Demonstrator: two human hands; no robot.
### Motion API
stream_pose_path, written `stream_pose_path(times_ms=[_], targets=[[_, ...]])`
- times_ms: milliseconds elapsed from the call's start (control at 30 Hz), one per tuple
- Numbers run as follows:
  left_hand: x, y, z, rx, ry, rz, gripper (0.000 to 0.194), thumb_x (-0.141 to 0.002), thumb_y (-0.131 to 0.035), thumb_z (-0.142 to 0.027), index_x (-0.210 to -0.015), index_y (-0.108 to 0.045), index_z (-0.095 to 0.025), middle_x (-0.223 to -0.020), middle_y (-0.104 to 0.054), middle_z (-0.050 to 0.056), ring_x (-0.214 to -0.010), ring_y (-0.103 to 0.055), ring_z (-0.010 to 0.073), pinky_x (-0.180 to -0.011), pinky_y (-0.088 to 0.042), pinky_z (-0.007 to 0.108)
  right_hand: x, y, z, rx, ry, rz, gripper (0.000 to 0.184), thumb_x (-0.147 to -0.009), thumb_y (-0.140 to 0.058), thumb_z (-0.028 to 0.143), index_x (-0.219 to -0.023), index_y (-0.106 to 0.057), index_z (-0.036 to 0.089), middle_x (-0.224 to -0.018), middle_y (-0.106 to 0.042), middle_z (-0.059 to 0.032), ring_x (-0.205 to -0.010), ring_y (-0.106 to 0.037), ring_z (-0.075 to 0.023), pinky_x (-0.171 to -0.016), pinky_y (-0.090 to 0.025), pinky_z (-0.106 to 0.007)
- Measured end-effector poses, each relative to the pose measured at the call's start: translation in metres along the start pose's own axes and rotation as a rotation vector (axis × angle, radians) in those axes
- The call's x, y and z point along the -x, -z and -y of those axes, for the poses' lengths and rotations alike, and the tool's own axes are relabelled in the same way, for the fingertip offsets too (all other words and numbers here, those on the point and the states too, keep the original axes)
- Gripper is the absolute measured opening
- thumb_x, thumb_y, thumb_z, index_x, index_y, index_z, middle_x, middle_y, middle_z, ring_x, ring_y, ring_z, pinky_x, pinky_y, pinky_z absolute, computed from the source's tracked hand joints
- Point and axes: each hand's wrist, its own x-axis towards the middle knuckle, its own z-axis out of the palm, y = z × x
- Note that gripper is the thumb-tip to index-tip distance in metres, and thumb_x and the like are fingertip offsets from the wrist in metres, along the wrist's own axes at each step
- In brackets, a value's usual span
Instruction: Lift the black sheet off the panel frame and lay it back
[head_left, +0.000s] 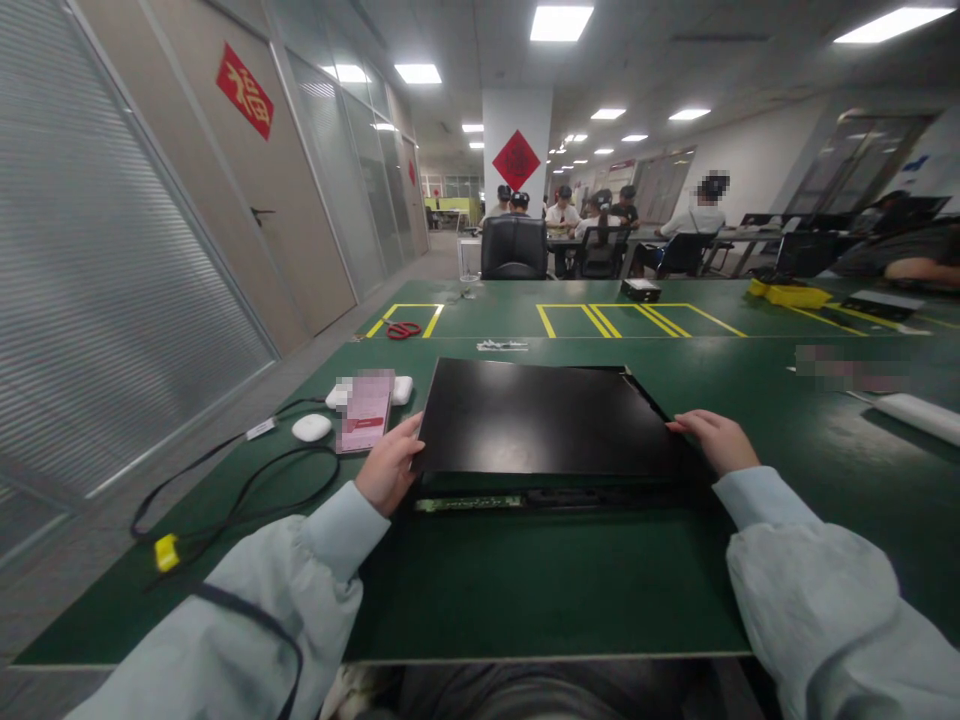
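Observation:
In front of me a flat black display panel (536,415) is raised at a tilt above the green table. My left hand (391,465) pinches its left edge, thumb on the front. The fingers of my right hand (712,438) close on the right side near the upper corner; whether they grip only the panel or also the dark frame behind it, I cannot tell. Below the panel's near edge lie a narrow green circuit board strip (470,504) and a black frame (600,497), mostly covered by the panel.
Left of the panel are a phone (366,410), a white rounded case (312,429) and a black cable (247,510). Red scissors (403,330), a small black box (640,290) and a yellow tray (789,293) lie farther back. People sit beyond the table.

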Motion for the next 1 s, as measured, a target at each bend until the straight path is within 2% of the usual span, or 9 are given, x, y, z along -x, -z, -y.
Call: stream_pose_path(times_ms=[200, 300, 367, 433, 567, 733, 867, 1000], targets=[[-0.003, -0.002, 0.003, -0.029, 0.012, 0.011, 0.066, -0.062, -0.068, -0.013, -0.127, -0.077, -0.019, -0.116, -0.082, 0.008, -0.115, -0.073, 0.0347, -0.089, -0.062, 0.038, 0.005, 0.000, 0.007, 0.151, 0.018, -0.020, 0.030, -0.064, -0.066, 0.057, -0.065, -0.076, 0.028, -0.078, -0.078, -0.0054, -0.082, -0.068, -0.0302, -0.073, -0.048, -0.040], [-0.004, -0.005, 0.004, -0.020, 0.034, -0.074, 0.065, -0.062, -0.066, -0.010, -0.125, -0.076, -0.019, -0.113, -0.083, 0.006, -0.111, -0.075, 0.0323, -0.085, -0.062, 0.035, 0.008, 0.001, 0.012, 0.196, 0.009, -0.017, 0.029, -0.063, -0.067, 0.056, -0.066, -0.076, 0.028, -0.077, -0.077, -0.0050, -0.079, -0.067, -0.0290, -0.070, -0.047, -0.038], [-0.004, -0.005, 0.005, -0.003, 0.052, -0.163, 0.070, -0.063, -0.067, -0.008, -0.132, -0.072, -0.018, -0.109, -0.083, 0.007, -0.108, -0.076, 0.0305, -0.081, -0.062, 0.032, 0.010, 0.001, 0.016, 0.229, 0.003, -0.022, 0.028, -0.063, -0.067, 0.055, -0.065, -0.076, 0.029, -0.076, -0.076, -0.0047, -0.077, -0.066, -0.0282, -0.069, -0.046, -0.038], [-0.004, -0.005, 0.004, 0.008, 0.069, -0.201, 0.074, -0.065, -0.068, -0.007, -0.138, -0.067, -0.017, -0.106, -0.083, 0.007, -0.107, -0.077, 0.0299, -0.079, -0.062, 0.031, 0.011, 0.001, 0.019, 0.267, 0.005, -0.025, 0.027, -0.064, -0.066, 0.055, -0.063, -0.074, 0.029, -0.073, -0.074, -0.0046, -0.074, -0.065, -0.0274, -0.068, -0.046, -0.038], [-0.003, -0.004, 0.005, -0.002, 0.069, -0.123, 0.074, -0.066, -0.070, -0.007, -0.140, -0.066, -0.016, -0.106, -0.083, 0.008, -0.111, -0.077, 0.0320, -0.086, -0.063, 0.036, 0.014, -0.001, 0.023, 0.360, 0.027, -0.005, 0.026, -0.067, -0.067, 0.054, -0.061, -0.072, 0.029, -0.069, -0.072, -0.0054, -0.070, -0.064, -0.0263, -0.068, -0.046, -0.038], [-0.004, -0.002, 0.010, -0.012, 0.007, -0.027, 0.081, -0.064, -0.087, -0.013, -0.141, -0.061, -0.016, -0.110, -0.083, 0.010, -0.118, -0.074, 0.0346, -0.102, -0.060, 0.045, 0.015, -0.005, 0.025, 0.450, 0.096, 0.011, 0.025, -0.071, -0.067, 0.053, -0.063, -0.072, 0.029, -0.071, -0.073, -0.0066, -0.070, -0.066, -0.0268, -0.067, -0.047, -0.038], [-0.008, 0.001, 0.016, -0.070, -0.022, 0.003, 0.088, -0.061, -0.093, -0.023, -0.141, -0.058, -0.016, -0.117, -0.081, 0.012, -0.125, -0.071, 0.0367, -0.113, -0.053, 0.049, 0.015, -0.006, 0.026, 0.549, 0.091, 0.034, 0.026, -0.074, -0.063, 0.051, -0.069, -0.073, 0.028, -0.076, -0.074, -0.0076, -0.075, -0.068, -0.0271, -0.068, -0.047, -0.037], [-0.009, 0.002, 0.018, -0.109, -0.023, 0.023, 0.090, -0.061, -0.094, -0.027, -0.142, -0.055, -0.016, -0.116, -0.081, 0.013, -0.125, -0.072, 0.0386, -0.114, -0.052, 0.054, 0.015, -0.005, 0.028, 0.585, 0.078, 0.030, 0.029, -0.075, -0.061, 0.051, -0.072, -0.075, 0.027, -0.080, -0.076, -0.0073, -0.078, -0.069, -0.0268, -0.069, -0.047, -0.036]])
